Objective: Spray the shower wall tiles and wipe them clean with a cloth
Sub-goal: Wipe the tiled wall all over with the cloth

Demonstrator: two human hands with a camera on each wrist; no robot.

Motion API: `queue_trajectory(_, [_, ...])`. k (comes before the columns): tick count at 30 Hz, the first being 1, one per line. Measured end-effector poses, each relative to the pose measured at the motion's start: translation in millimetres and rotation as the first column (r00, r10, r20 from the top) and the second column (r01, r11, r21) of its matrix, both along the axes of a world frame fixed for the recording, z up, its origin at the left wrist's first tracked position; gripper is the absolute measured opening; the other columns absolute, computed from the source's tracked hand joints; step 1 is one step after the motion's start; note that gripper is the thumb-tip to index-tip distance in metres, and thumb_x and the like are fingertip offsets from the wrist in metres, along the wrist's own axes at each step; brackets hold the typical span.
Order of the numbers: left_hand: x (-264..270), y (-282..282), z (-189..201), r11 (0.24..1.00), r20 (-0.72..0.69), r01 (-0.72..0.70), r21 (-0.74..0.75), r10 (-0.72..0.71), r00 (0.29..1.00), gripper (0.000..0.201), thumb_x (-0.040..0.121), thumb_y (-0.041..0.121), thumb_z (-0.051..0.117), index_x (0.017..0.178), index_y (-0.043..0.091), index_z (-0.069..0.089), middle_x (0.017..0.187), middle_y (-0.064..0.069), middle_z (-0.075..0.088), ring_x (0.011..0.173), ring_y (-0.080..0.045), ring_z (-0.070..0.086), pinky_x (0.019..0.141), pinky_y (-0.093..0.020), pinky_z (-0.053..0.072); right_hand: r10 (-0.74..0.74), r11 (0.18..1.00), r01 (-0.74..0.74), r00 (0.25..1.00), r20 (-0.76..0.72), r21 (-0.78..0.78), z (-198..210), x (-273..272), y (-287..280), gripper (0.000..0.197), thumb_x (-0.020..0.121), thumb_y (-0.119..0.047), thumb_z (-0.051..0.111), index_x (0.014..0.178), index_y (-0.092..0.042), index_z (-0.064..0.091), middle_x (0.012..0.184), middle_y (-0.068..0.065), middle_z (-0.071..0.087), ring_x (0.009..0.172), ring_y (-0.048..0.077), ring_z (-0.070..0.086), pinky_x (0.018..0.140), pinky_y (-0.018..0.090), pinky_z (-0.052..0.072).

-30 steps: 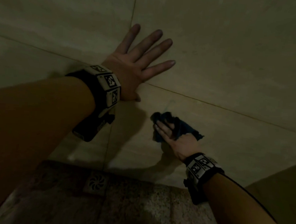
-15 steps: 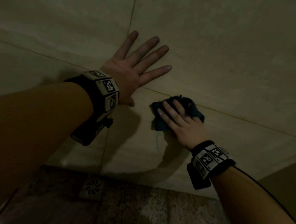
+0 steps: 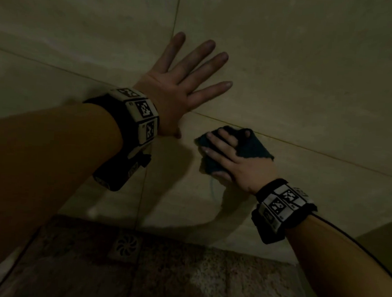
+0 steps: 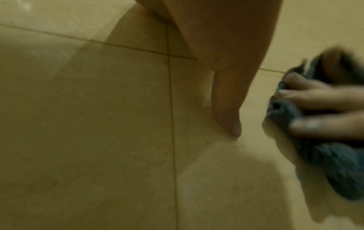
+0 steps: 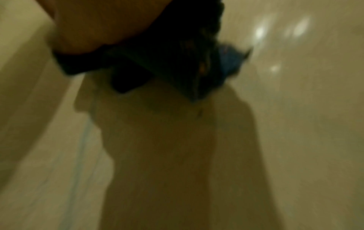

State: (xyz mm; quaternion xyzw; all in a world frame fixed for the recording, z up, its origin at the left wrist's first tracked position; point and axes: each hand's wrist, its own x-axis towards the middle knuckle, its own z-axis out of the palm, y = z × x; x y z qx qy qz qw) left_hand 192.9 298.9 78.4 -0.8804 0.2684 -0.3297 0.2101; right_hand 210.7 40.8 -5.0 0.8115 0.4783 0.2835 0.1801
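Over the last second the right hand [image 3: 233, 161] has carried the cloth [image 3: 248, 147] up the wall [image 3: 311, 75] from lower on the tile to just under the horizontal grout line [image 3: 329, 155], so the wiping pass is working upward, with the tiles above probably still to do. The left hand [image 3: 183, 87] has stayed flat on the wall above and to the left, fingers spread, holding nothing. The cloth is a dark blue, bunched wad pressed to the tile under the right fingers [image 4: 315, 99], which curl over it; a thin wet streak [image 3: 210, 188] runs down below it.
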Motion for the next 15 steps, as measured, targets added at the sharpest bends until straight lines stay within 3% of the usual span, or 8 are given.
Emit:
queue_trajectory(3, [-1,-1,0,1.000,0.017,-0.029,0.007,0.029,0.999,0.153,0.035,0.070,0.079,0.148,0.022,-0.012,0.156,-0.012,-0.006,0.141,-0.036,-0.003,0.105,-0.061,-0.012,0.005,0.998,-0.013,0.992,0.124,0.065,14,2,-7,0.064,0.090,-0.050,0.048,0.144,-0.026,0.026,0.152,0.005,0.018,0.145,0.022,0.005,0.111,0.047,0.019])
queue_trajectory(5, [-2,-1,1,1.000,0.003,-0.027,0.009,0.027,1.000,0.153,0.035,0.068,0.080,0.148,0.022,-0.012,0.156,-0.011,-0.006,0.141,-0.036,-0.003,0.105,-0.059,-0.014,-0.080,0.981,0.035,0.969,0.233,0.193,13,-1,-7,0.068,0.084,-0.056,0.055,0.142,-0.031,0.030,0.152,0.005,0.017,0.146,0.022,-0.002,0.108,0.056,0.017])
queue_trajectory(7, [-3,-1,2,1.000,-0.033,-0.021,0.006,0.021,0.999,0.152,0.036,0.066,0.081,0.148,0.023,-0.012,0.156,-0.011,-0.007,0.142,-0.035,-0.004,0.105,-0.058,-0.016,-0.172,0.956,0.097,0.949,0.264,0.277,-1,-4,-2,0.069,0.082,-0.054,0.057,0.142,-0.032,0.028,0.155,0.005,0.008,0.145,0.024,-0.008,0.107,0.066,0.008])
queue_trajectory(9, [-4,-2,4,0.998,-0.057,-0.065,0.013,0.066,0.996,0.150,0.041,0.068,0.078,0.146,0.024,-0.020,0.154,-0.012,-0.024,0.141,-0.035,-0.018,0.104,-0.058,-0.022,-0.191,0.941,0.120,0.960,0.205,0.316,-17,-8,5,0.070,0.079,-0.041,0.060,0.141,-0.027,0.029,0.152,0.007,0.015,0.145,0.029,0.000,0.104,0.067,0.010])
queue_trajectory(12, [-6,-6,5,0.989,-0.083,-0.146,0.032,0.148,0.985,0.144,0.055,0.073,0.069,0.135,0.025,-0.041,0.134,-0.011,-0.054,0.125,-0.033,-0.049,0.097,-0.057,-0.032,-0.123,0.923,0.092,0.991,0.058,0.373,-19,-18,8,0.055,0.084,-0.027,0.047,0.136,-0.021,0.034,0.146,0.007,0.026,0.136,0.033,0.021,0.094,0.062,0.038])
queue_trajectory(13, [-7,-8,3,0.988,-0.084,-0.149,0.028,0.151,0.985,0.142,0.059,0.072,0.067,0.133,0.025,-0.044,0.131,-0.011,-0.057,0.123,-0.033,-0.050,0.098,-0.058,-0.031,-0.095,0.910,0.083,0.995,0.008,0.406,-16,-21,7,0.052,0.084,-0.025,0.045,0.135,-0.020,0.035,0.146,0.008,0.026,0.136,0.033,0.022,0.091,0.057,0.042])
queue_trajectory(15, [-13,-15,-3,0.988,-0.122,-0.152,-0.022,0.148,0.982,0.136,0.063,0.071,0.064,0.135,0.024,-0.041,0.136,-0.015,-0.052,0.128,-0.035,-0.044,0.101,-0.060,-0.024,-0.057,0.866,0.089,0.995,-0.081,0.491,-12,-32,5,0.051,0.084,-0.021,0.046,0.134,-0.017,0.038,0.148,0.011,0.030,0.137,0.032,0.022,0.095,0.054,0.040])
